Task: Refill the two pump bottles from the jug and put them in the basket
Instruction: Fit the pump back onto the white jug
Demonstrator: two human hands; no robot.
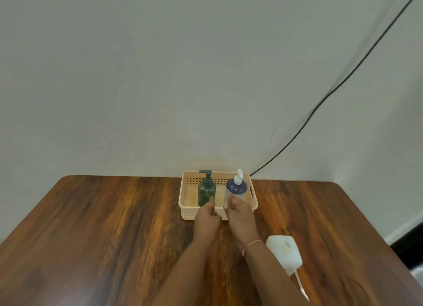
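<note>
**Operator:** While both bottles are standing upright inside the basket (pixel 185 205), which step is being carried out?

**Supervisor:** The placement step is being carried out, and it is looking close to complete. The green pump bottle (pixel 206 191) is standing at the basket's middle, and the blue pump bottle (pixel 236 187) is standing at the basket's right end. Both pumps are seated on their necks.

**Operator:** How are the hands standing?

**Supervisor:** The left hand (pixel 207 221) is reaching over the basket's near wall, with a fingertip at the base of the green pump bottle. The right hand (pixel 240 214) is curling around the lower body of the blue pump bottle. Whether either grip is closed or merely resting cannot be told; the hands are blurred.

**Operator:** Where is the jug?

**Supervisor:** The jug (pixel 285 252) is lying on the table (pixel 91 237), nearer the person than the basket and to its right, beside the right forearm.

**Operator:** What is the next move calling for?

**Supervisor:** By my judgement, it is calling for release: opening both hands and drawing them straight back over the near wall, without tipping either bottle.
</note>
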